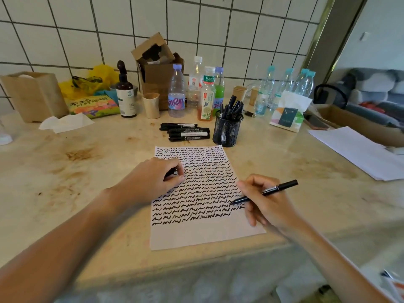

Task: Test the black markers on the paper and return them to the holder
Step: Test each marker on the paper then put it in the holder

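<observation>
Nearest me, both forearms reach in from the bottom edge over the bench (pixel 91 217). My right hand (pixel 267 204) has its grip clamped on a black marker (pixel 265 192), thumb and fingers pinching the barrel, tip down on the paper (pixel 203 235) at the right end of a squiggle row, back end pointing up and right. My left hand (pixel 150 181) lies on the sheet's left side with fingers curled; its grip is wrapped round a small dark piece (pixel 171 172), mostly hidden under the fingers, so I cannot tell what it is.

The paper lies near the bench's front edge, covered in rows of black wavy lines except for a blank strip at the bottom.

Just beyond the sheet, loose markers (pixel 185 132) lie side by side in a short stack, caps to the left. To their right stands the black mesh holder (pixel 227 131) with several more markers upright in it (pixel 232 107).

The bench top is pale stone, stained brown in patches. Further back I make out plastic bottles (pixel 177 95), a dark pump bottle (pixel 125 92), a paper cup (pixel 151 104), an open cardboard box (pixel 158 68), a tissue pack (pixel 288 113) and a yellow bag (pixel 91 82). Spare white sheets (pixel 358 149) lie at the right, partly cut off by the frame. Behind it all runs a white tiled wall (pixel 65 36); the labels are too blurred to read
</observation>
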